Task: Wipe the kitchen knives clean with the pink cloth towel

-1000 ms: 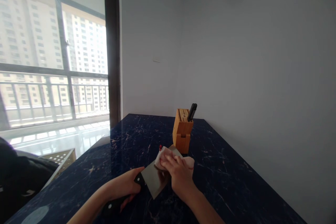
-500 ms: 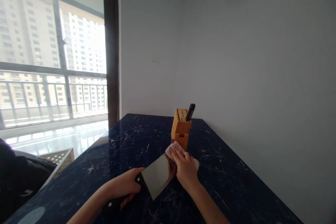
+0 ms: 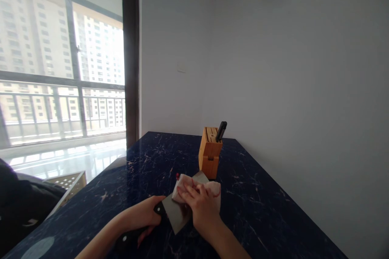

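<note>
My left hand (image 3: 148,212) is closed around the black handle of a cleaver (image 3: 179,216), whose broad steel blade points away to the right over the table. Pressed on the upper face of that blade is a pale pink cloth (image 3: 183,182) with a small red trim at one corner. My right hand (image 3: 204,206) lies over the cloth, fingers bent and bunching it against the steel. The cloth covers the middle of the blade, while the far corner shows beyond it, close to the foot of the wooden knife block (image 3: 209,158).
Black-handled cutlery (image 3: 221,131) stands in the right slots of the block. The dark blue marbled table (image 3: 164,153) meets a grey wall (image 3: 288,89) on the right. At the left are a perforated beige seat (image 3: 68,182), dark fabric (image 3: 24,198) and a large window (image 3: 60,68).
My right hand has slid the cloth left and toward me, from the blade's far end to its middle. The left hand keeps its hold on the cleaver almost unmoved.
</note>
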